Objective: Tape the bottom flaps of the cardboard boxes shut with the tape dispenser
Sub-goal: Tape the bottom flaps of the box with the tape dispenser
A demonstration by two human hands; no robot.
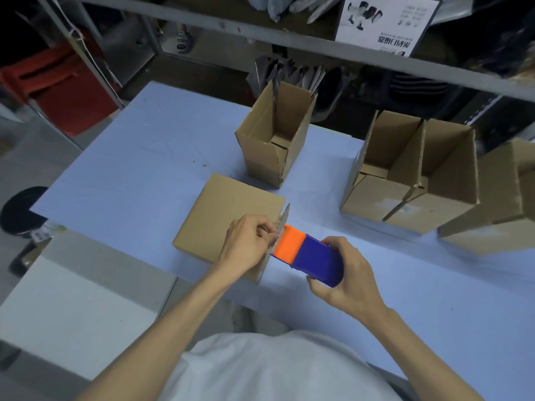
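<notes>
The left hand (249, 241) was seen with its fingers curled, thumb and forefinger pinched on a thin greyish tape end (285, 217) at the orange mouth of the tape dispenser (307, 254). The right hand (344, 280) was wrapped round the blue rear body of the dispenser, thumb on the near side and fingers over the far side, so that the tool was held just beside the right edge of a closed cardboard box (225, 215). This box was laid flat on the near part of the blue table (130, 157), a plain brown face upward, and the left wrist was seen above its near right corner (whether any tape lay along its seam could not be told). Behind it, an open upright box (275, 140) was stood with its flaps raised. To the right, well apart from the hands, a pair of open boxes (411, 180) was set touching side by side, and a further box (492, 206) was placed just beside them. A grey shelf frame (289, 39) was seen beyond the table, with a white printed carton (385, 21) above it and a red crate (58, 88) at upper left.
</notes>
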